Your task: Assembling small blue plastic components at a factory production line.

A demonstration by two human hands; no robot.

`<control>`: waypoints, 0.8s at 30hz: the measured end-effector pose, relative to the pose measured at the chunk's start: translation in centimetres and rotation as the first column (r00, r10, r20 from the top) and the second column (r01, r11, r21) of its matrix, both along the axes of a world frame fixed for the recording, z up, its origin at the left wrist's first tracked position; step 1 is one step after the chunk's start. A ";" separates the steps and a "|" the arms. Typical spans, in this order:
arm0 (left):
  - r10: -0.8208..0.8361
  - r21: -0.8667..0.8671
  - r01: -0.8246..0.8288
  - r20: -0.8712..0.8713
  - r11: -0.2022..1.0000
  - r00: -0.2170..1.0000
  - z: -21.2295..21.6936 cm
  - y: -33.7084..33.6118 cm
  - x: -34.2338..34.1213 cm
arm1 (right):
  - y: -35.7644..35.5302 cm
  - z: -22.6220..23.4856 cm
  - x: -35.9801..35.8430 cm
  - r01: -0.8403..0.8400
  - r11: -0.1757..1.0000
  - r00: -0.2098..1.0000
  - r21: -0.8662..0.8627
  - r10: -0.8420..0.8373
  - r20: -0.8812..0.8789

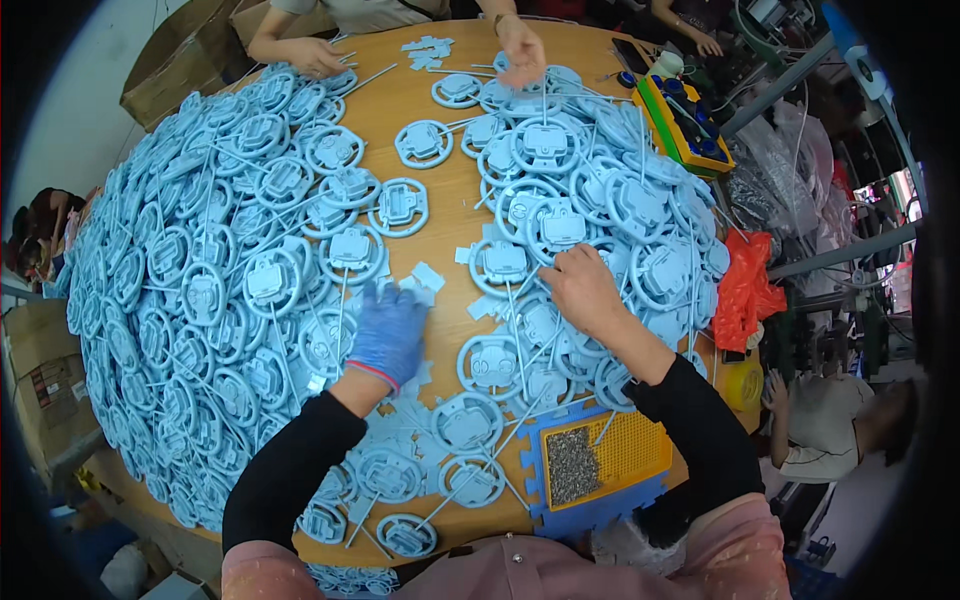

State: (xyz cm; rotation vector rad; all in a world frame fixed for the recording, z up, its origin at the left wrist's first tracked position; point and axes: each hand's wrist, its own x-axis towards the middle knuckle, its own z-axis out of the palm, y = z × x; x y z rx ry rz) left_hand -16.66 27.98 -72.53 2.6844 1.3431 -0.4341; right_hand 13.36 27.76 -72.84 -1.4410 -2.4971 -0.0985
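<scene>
Toy-steering-wheel-shaped light-blue plastic parts, several with thin rods, lie heaped on the table. My left hand (388, 338), in a blue glove, is palm down at the inner edge of the left heap, fingers stretched out beside a wheel with a rod (351, 250). Small flat light-blue pieces (427, 277) lie by its fingertips. My bare right hand (585, 290) reaches into the right heap with bent fingers, closed at the lower rim of a light-blue plastic wheel (560, 225). Its fingertips are partly hidden. Left of it lies another wheel (500, 262).
An orange-yellow tray (640, 448) of small metal screws sits on a blue foam mat (540, 490) at the near right. A yellow-green bin (683, 125) and red plastic bag (745, 290) border the right heap. Across the table (400, 95), another person's hands (520, 50) reach in.
</scene>
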 end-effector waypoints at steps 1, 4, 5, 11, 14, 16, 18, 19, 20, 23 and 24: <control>-0.049 -0.030 0.052 0.068 0.998 0.996 0.0 -0.3 0.7 | 0.0 -0.2 0.0 -0.001 1.000 1.000 -0.009 0.001 -0.004; -0.152 -0.041 0.168 0.254 0.985 0.955 -1.4 -0.7 5.0 | -0.3 0.5 -0.9 0.018 0.998 1.000 -0.064 -0.019 -0.010; -0.161 -0.011 0.171 0.282 0.985 0.946 -3.3 -0.6 5.6 | 0.0 0.8 -1.6 0.017 0.997 1.000 -0.072 -0.018 -0.005; -0.228 -0.088 0.290 0.423 0.953 0.877 -3.0 1.3 7.6 | 1.1 1.4 -4.1 -0.068 0.998 0.997 0.003 0.068 -0.032; -0.271 -0.040 0.325 0.460 0.945 0.845 -4.7 0.6 6.6 | 2.7 -1.5 -6.8 -0.140 0.989 0.978 -0.051 0.146 0.147; -0.296 -0.072 0.354 0.412 0.932 0.862 -3.8 1.0 5.5 | 3.1 -1.9 -6.4 -0.130 0.989 0.957 -0.067 0.143 0.254; -0.320 -0.099 0.379 0.370 0.920 0.872 -4.0 0.9 2.2 | 3.2 -1.9 -5.2 -0.177 0.982 0.957 -0.063 0.187 0.223; -0.304 -0.082 0.354 0.361 0.932 0.882 -4.5 0.7 0.0 | 3.3 -2.2 -4.8 -0.203 0.977 0.955 -0.069 0.213 0.205; -0.320 -0.054 0.359 0.343 0.932 0.883 -4.2 0.8 -1.7 | 3.0 -2.1 -4.0 -0.209 0.975 0.950 -0.074 0.221 0.219; -0.252 -0.119 0.270 0.143 0.956 0.957 -2.0 0.2 -6.1 | 3.3 -1.8 -4.2 -0.207 0.959 0.924 -0.193 0.256 0.283; -0.219 -0.064 0.229 0.143 0.971 0.965 -0.7 0.1 -6.3 | 3.7 -2.2 -3.8 -0.206 0.963 0.922 -0.174 0.250 0.296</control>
